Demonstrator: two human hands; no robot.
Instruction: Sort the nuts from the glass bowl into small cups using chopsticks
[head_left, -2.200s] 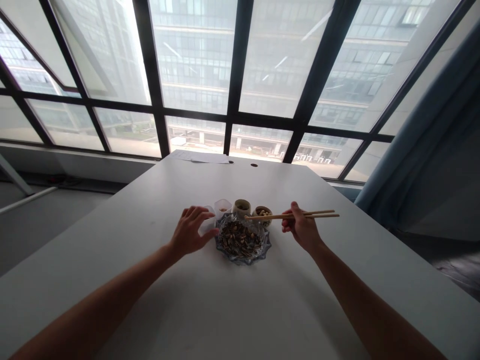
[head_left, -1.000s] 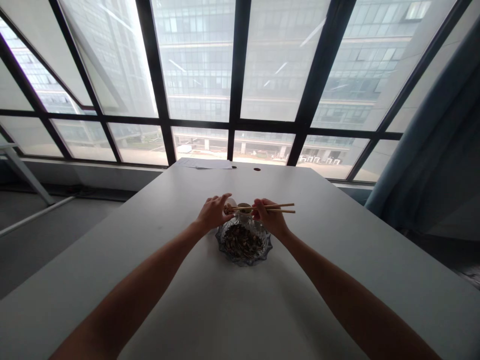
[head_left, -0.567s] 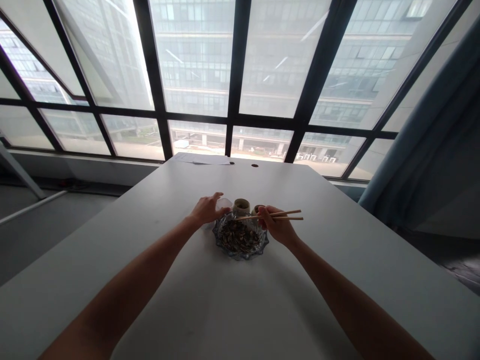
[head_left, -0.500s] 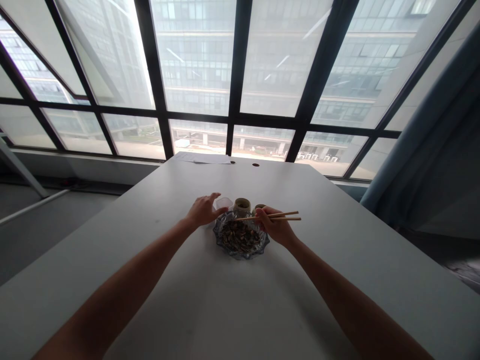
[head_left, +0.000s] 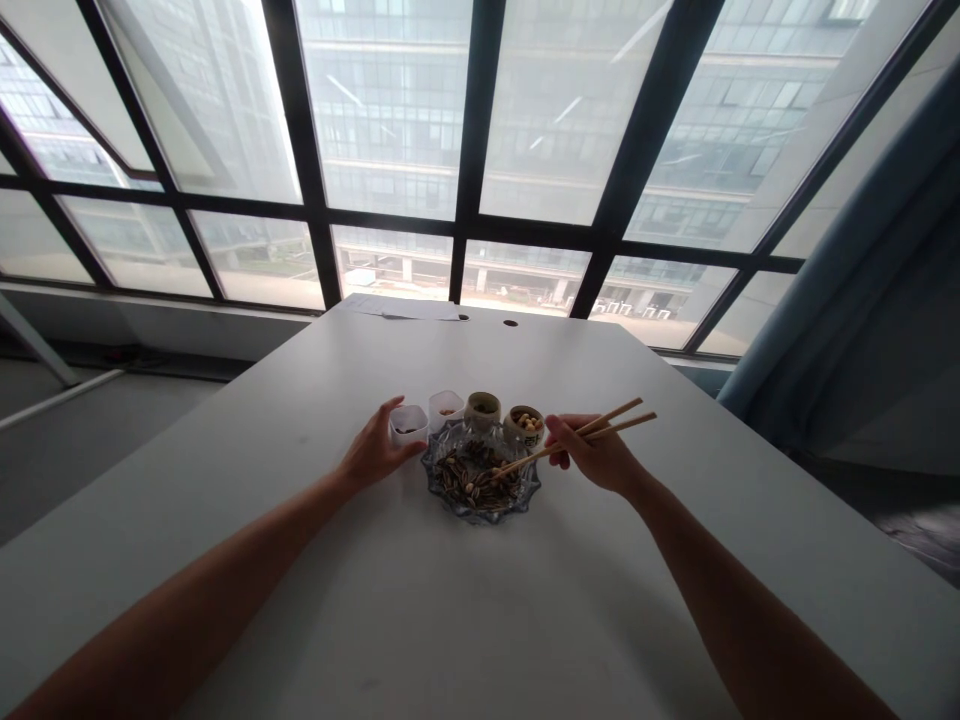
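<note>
My right hand [head_left: 592, 452] holds a pair of chopsticks [head_left: 600, 430], whose tips reach down into the seeds [head_left: 472, 485] in a scalloped glass bowl [head_left: 484, 517]. Pale pieces show among the striped seeds. Left of the bowl, my left hand [head_left: 379, 445] is curled round a small white cup [head_left: 409, 418], thumb in front and a finger behind; a few dark bits lie inside. Along the bowl's far side stand a second white cup [head_left: 445, 400] with a little in its bottom, a greenish cup [head_left: 482, 400] with dark contents, and another cup [head_left: 524, 440] holding nuts.
The white table [head_left: 480, 620] runs toward large windows. At its far edge lie sheets of paper [head_left: 420, 311], near two round cable holes [head_left: 511, 323]. A blue-grey curtain [head_left: 847, 270] hangs on the right.
My right hand has moved right, uncovering the nut cup, with the chopstick tips lower in the bowl. My left hand has shifted left and down, revealing the white cup in its grasp.
</note>
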